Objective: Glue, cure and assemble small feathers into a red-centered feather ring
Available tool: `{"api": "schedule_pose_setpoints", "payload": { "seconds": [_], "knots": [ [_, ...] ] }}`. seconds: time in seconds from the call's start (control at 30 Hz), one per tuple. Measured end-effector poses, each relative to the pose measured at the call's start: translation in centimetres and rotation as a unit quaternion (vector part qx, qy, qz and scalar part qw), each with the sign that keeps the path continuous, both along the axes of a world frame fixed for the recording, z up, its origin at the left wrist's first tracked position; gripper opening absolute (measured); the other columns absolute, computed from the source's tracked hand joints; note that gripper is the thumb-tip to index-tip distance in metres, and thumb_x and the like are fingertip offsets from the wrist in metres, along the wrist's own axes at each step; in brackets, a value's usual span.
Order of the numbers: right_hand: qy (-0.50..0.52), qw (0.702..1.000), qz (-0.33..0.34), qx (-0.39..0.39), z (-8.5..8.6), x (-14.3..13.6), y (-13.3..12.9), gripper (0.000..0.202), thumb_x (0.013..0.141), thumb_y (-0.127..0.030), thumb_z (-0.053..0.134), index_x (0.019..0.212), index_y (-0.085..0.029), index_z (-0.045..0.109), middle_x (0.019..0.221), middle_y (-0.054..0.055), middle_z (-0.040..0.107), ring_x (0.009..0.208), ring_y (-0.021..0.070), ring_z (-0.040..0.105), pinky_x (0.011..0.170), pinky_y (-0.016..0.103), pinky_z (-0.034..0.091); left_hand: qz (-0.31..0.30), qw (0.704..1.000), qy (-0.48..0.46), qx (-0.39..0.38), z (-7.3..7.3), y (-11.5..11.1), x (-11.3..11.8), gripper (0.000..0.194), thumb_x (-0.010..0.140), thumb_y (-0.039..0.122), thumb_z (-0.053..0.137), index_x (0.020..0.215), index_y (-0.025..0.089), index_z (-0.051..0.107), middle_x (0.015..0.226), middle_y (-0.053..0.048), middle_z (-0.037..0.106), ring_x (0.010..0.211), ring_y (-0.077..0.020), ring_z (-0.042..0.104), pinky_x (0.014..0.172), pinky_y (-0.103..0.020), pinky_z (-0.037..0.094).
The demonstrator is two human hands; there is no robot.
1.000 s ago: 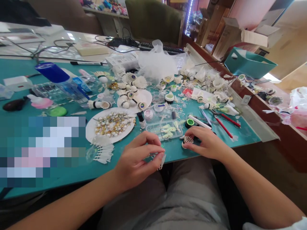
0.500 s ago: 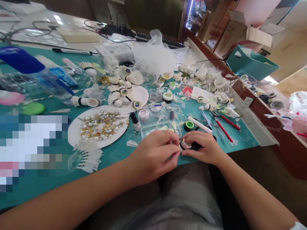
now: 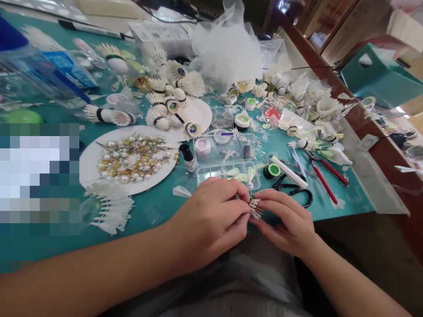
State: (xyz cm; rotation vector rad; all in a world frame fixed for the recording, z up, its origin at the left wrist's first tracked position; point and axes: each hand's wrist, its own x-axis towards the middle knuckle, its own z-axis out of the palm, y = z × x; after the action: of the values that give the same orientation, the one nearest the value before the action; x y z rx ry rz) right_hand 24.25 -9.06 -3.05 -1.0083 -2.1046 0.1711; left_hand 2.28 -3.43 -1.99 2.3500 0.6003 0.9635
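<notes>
A teal mat (image 3: 158, 213) covers the near part of a crowded worktable. At the far right stands a teal bin (image 3: 373, 79) with something white inside, and at the far middle sits a puffed bundle of sheer white tulle (image 3: 228, 57).

On the left, a white plate (image 3: 88, 163) carries a heap of pearl beads and gold-coloured bits. Just beyond it, a second plate (image 3: 203, 114) holds several trimmed shuttlecocks crowded on its left side.

The person's left hand (image 3: 214, 215) and right hand (image 3: 287, 215) meet at the near edge of the mat. Just beyond the left hand lies an open clear compartment box (image 3: 202, 174), its near half holding pale green pieces and its far half a small jar of pale pink (image 3: 202, 147). To the right stands an open black jar (image 3: 272, 170) with bright green contents; farther off, another jar (image 3: 242, 121) shows paler green.

Between the hands is a small cut-down shuttlecock (image 3: 255, 210). The right fingers and thumb are clamped on its right side; the left fingertips are together at its left edge, though what they pinch cannot be told.
</notes>
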Motion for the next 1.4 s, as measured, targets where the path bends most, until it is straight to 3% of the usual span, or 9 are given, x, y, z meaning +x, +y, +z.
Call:
{"api": "schedule_pose_setpoints", "payload": {
  "seconds": [0.4,0.8,1.4],
  "knots": [
    [0.003,1.000,-0.011,0.012,-0.96,-0.27,-0.29,0.049,0.088,-0.014,0.074,0.134,-0.020,0.056,0.114,0.013,0.076,0.106,0.0227,0.074,0.094,0.040,0.064,0.014,0.999,0.030,0.022,-0.28,-0.27,-0.16,0.016,0.094,0.014,0.055,0.089,0.026,0.064,0.098,-0.005,0.069,0.090,-0.0230,0.064,0.085,-0.044,0.054],
    [-0.039,0.998,-0.020,0.034,-0.72,-0.37,-0.32,0.060,0.088,-0.020,0.077,0.144,-0.020,0.053,0.107,0.011,0.076,0.100,0.0242,0.075,0.089,0.038,0.066,0.022,0.999,0.038,0.023,-0.13,-0.36,-0.09,0.017,0.091,0.013,0.056,0.082,0.023,0.065,0.093,-0.005,0.068,0.084,-0.0221,0.063,0.078,-0.042,0.053],
    [-0.032,0.999,-0.018,0.033,-0.97,-0.21,-0.47,0.062,0.086,-0.029,0.080,0.141,-0.019,0.054,0.104,0.010,0.074,0.097,0.0243,0.074,0.084,0.036,0.065,0.024,0.999,0.045,0.007,-0.06,-0.44,-0.18,0.018,0.093,0.015,0.054,0.081,0.024,0.064,0.092,-0.005,0.068,0.084,-0.0230,0.064,0.076,-0.043,0.052]
  ]
}}
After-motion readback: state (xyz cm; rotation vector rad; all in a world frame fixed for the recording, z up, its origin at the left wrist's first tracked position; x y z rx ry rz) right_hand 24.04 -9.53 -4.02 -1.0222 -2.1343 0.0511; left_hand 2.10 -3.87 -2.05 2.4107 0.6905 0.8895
